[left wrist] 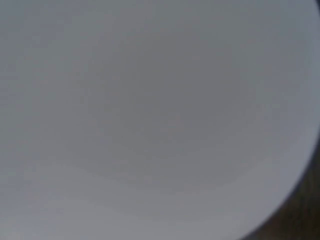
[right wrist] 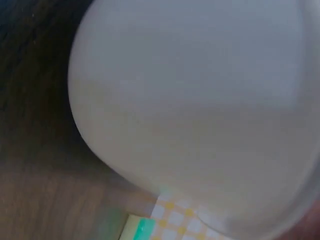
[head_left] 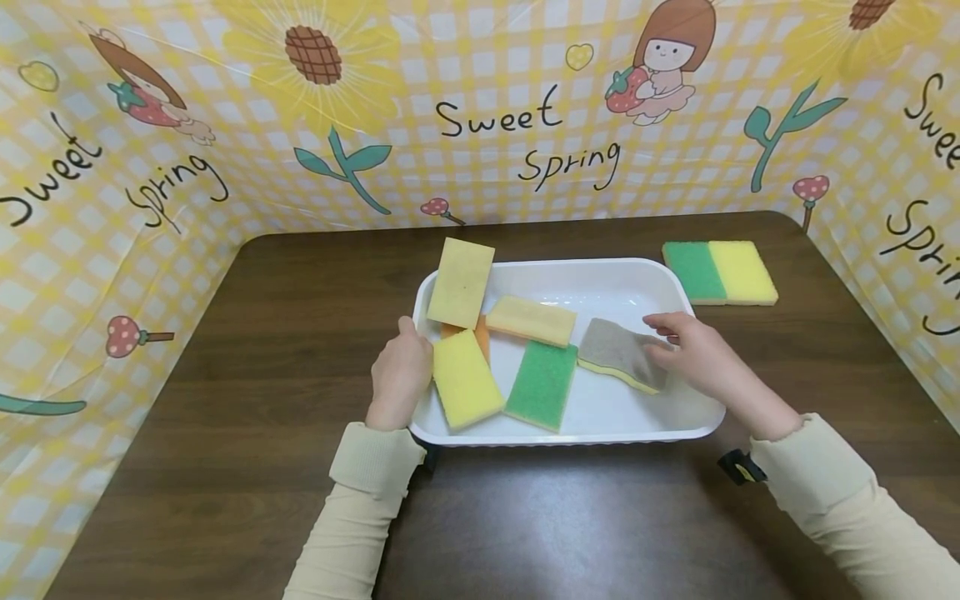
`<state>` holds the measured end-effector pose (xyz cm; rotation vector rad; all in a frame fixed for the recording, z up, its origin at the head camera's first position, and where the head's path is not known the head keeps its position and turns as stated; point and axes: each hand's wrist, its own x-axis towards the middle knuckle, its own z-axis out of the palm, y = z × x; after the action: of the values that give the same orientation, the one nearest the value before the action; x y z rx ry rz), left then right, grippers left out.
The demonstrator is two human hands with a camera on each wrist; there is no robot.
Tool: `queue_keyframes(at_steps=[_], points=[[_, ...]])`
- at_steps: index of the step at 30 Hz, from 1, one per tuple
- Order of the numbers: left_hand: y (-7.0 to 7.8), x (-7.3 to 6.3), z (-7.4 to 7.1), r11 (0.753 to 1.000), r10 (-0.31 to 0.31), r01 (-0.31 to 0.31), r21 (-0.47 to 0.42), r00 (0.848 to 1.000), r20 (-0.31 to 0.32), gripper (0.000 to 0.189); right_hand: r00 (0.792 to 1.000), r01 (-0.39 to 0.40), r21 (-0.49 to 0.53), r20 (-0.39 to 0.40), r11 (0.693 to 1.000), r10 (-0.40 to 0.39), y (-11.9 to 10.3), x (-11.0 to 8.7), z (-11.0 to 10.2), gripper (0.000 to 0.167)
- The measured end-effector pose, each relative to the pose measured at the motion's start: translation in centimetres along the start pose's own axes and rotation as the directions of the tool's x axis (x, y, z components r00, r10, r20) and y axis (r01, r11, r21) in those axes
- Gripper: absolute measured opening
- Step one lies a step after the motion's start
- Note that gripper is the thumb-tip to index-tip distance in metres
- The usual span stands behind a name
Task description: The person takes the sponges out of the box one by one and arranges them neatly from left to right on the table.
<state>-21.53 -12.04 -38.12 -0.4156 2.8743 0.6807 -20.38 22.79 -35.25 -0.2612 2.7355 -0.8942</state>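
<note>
My left hand point(head_left: 402, 372) grips the left end of a white tray point(head_left: 630, 421), its fingers partly hidden. At the opposite end, my right hand point(head_left: 693, 354) reaches over the rim, thumb and fingers apart beside a wavy grey-topped sponge point(head_left: 611, 348). Also in the tray are a green-faced sponge point(head_left: 543, 385), a bright yellow sponge point(head_left: 468, 379) and a pale yellow sponge point(head_left: 531, 321). Another pale yellow sponge point(head_left: 461, 283) leans on the back left rim, partly covering an orange sponge point(head_left: 482, 340). White tray surfaces point(left wrist: 160, 120) point(right wrist: 190, 100) fill most of both wrist views, blurred.
A half-green, half-yellow sponge point(head_left: 738, 273) lies on the dark wooden table point(head_left: 285, 333), behind the tray's right end. A yellow checked cloth point(head_left: 495, 192) hangs along the back and both sides.
</note>
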Motion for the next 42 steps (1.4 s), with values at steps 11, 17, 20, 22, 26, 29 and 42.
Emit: queue_keyframes(at_steps=[11, 17, 20, 22, 26, 29, 42], points=[[-0.2, 0.0, 0.2, 1.000, 0.029, -0.029, -0.005, 0.999, -0.027, 0.029, 0.995, 0.098, -0.186, -0.005, 0.978, -0.101, 0.1, 0.5, 2.1, 0.058], [-0.1, -0.1, 0.1, 0.999, 0.034, -0.034, -0.002, 0.999, -0.032, 0.029, 0.993, 0.104, -0.230, -0.027, 0.968, -0.113, 0.3, 0.4, 2.6, 0.060], [-0.1, -0.2, 0.1, 0.999, 0.033, -0.033, -0.002, 0.999, -0.037, 0.028, 0.995, 0.091, -0.223, -0.028, 0.970, -0.100, 0.3, 0.4, 2.6, 0.062], [0.0, -0.2, 0.1, 0.999, 0.033, -0.033, -0.002, 0.999, -0.040, 0.028, 0.996, 0.081, -0.222, -0.027, 0.972, -0.089, 0.3, 0.4, 2.7, 0.064], [0.0, -0.2, 0.1, 1.000, 0.031, -0.031, -0.002, 0.999, -0.042, 0.027, 0.996, 0.081, -0.243, -0.028, 0.967, -0.090, 0.4, 0.5, 2.8, 0.065], [0.0, -0.2, 0.1, 0.999, 0.032, -0.032, 0.002, 0.999, -0.041, 0.027, 0.996, 0.076, -0.255, -0.027, 0.964, -0.085, 0.4, 0.5, 2.9, 0.065], [0.0, -0.2, 0.1, 1.000, 0.030, -0.030, -0.001, 0.999, -0.038, 0.028, 0.997, 0.038, -0.227, -0.050, 0.973, -0.051, 0.1, 0.4, 2.7, 0.069]])
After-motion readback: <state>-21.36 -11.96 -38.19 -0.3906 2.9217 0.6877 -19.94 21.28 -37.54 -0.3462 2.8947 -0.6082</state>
